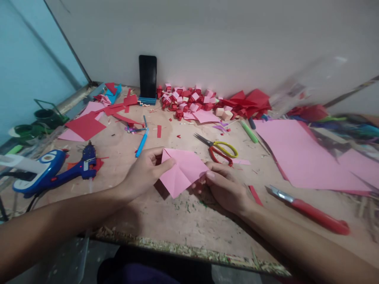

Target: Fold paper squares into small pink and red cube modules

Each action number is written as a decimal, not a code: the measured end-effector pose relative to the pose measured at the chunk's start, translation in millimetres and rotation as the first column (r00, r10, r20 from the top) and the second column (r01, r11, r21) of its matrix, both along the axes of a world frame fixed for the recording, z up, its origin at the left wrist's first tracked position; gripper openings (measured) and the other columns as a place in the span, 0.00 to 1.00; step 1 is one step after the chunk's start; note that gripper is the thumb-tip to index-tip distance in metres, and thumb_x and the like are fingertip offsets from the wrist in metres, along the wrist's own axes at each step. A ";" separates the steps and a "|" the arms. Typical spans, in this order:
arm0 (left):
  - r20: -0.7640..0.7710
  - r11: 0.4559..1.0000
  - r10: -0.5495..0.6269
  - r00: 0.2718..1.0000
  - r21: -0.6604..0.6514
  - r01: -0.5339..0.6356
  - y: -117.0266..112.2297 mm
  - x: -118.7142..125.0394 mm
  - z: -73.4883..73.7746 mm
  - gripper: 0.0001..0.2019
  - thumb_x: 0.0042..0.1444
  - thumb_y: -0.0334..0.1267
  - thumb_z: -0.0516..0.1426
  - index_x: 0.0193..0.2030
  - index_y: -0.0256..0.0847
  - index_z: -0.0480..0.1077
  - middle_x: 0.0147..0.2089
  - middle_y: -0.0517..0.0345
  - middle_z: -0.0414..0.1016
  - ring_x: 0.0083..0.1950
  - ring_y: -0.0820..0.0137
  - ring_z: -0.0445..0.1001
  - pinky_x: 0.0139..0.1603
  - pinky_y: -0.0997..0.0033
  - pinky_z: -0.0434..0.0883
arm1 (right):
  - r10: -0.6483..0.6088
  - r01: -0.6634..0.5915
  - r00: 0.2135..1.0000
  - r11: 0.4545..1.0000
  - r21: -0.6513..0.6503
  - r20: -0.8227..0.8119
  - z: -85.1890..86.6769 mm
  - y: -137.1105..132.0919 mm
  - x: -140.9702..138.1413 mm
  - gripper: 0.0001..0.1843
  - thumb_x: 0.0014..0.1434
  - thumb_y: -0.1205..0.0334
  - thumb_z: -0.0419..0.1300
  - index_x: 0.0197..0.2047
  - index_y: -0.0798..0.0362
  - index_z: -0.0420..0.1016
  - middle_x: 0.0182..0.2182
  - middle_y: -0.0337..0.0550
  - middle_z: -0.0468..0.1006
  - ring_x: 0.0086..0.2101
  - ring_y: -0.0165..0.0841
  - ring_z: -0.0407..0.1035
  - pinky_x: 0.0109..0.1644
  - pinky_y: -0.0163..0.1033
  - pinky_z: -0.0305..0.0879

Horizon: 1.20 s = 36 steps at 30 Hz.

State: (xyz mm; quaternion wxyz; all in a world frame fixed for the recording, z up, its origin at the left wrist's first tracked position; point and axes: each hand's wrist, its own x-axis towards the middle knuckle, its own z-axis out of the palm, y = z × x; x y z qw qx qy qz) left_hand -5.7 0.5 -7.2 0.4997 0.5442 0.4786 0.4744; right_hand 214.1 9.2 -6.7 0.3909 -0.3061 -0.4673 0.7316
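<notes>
A square of pink paper with crease lines is held up between both hands, just above the table's front half. My left hand pinches its left side, thumb on top and fingers behind. My right hand grips the right corner between thumb and fingers, some of which are hidden under the sheet. Beyond the paper lie scissors with one yellow and one red handle. A red-handled utility knife rests to the right of my right forearm.
Red and pink paper cubes are heaped by the wall, beside a phone on a blue stand. A blue glue gun lies left. Large pink sheets cover the right. A blue pen-like tool lies behind my left hand.
</notes>
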 end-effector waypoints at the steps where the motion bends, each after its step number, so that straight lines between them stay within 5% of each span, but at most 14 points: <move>1: 0.010 1.000 -0.001 1.000 0.002 0.001 -0.1 0.0 0.2 0.08 0.59 0.39 0.62 0.37 0.35 0.76 0.37 0.54 0.80 0.37 0.68 0.76 0.36 0.71 0.71 | -0.008 0.008 1.000 1.000 -0.016 0.013 0.1 0.9 0.3 0.14 0.57 0.56 0.66 0.24 0.52 0.73 0.25 0.42 0.74 0.28 0.36 0.71 0.32 0.40 0.68; 12: 0.169 0.997 -0.034 0.985 -0.062 0.046 1.6 0.5 -2.9 0.10 0.57 0.41 0.64 0.40 0.35 0.78 0.40 0.52 0.81 0.38 0.67 0.76 0.37 0.70 0.71 | 0.017 -0.016 0.999 1.000 -0.008 0.028 1.3 6.8 3.0 0.11 0.57 0.57 0.61 0.26 0.52 0.77 0.24 0.44 0.78 0.27 0.36 0.73 0.31 0.40 0.67; 22: 0.122 0.996 -0.067 0.990 -0.056 0.074 1.1 0.8 -3.9 0.09 0.57 0.39 0.63 0.37 0.34 0.76 0.36 0.54 0.78 0.36 0.69 0.73 0.36 0.71 0.69 | 0.010 -0.009 1.000 0.997 -0.073 0.010 1.2 1.8 1.3 0.15 0.54 0.49 0.70 0.33 0.51 0.76 0.22 0.37 0.71 0.25 0.35 0.72 0.29 0.38 0.67; 27: 0.066 0.996 -0.084 0.994 -0.031 0.086 -0.3 1.4 -3.4 0.08 0.58 0.39 0.62 0.37 0.35 0.76 0.35 0.55 0.77 0.36 0.68 0.73 0.36 0.71 0.69 | -0.020 0.016 0.992 0.999 0.033 0.127 -8.8 1.4 2.5 0.21 0.54 0.44 0.70 0.43 0.51 0.79 0.25 0.38 0.73 0.26 0.34 0.69 0.31 0.39 0.67; 36: 0.059 0.986 -0.164 0.985 -0.032 0.166 -4.7 3.2 -0.9 0.09 0.60 0.40 0.62 0.41 0.35 0.77 0.37 0.54 0.79 0.37 0.67 0.76 0.37 0.71 0.72 | 0.044 -0.054 0.971 0.998 0.039 0.234 -4.0 0.8 -1.1 0.15 0.57 0.51 0.70 0.40 0.54 0.82 0.31 0.43 0.77 0.31 0.33 0.70 0.36 0.40 0.69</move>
